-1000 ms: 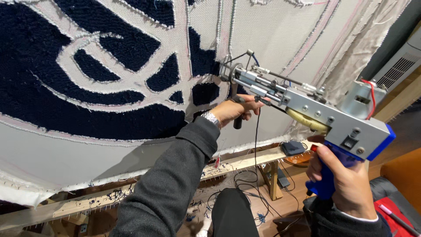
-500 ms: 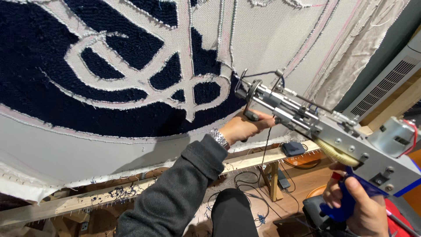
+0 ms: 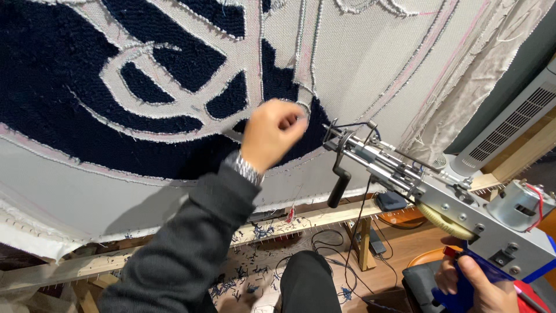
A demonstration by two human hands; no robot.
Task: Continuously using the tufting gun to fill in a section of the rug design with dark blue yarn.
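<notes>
Left hand (image 3: 271,132) loosely curled against navy tufted cloth (image 3: 69,81); right hand (image 3: 480,284) gripping tufting gun (image 3: 440,200)

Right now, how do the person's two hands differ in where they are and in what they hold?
The left hand is raised in front of the stretched cloth, near the dark blue tufted area; the right hand is low, at the picture's bottom right corner. The left hand is loosely closed and grips no tool; the right hand wraps the blue handle of the tufting gun. The left wrist wears a metal watch; the right wrist is out of view.
</notes>
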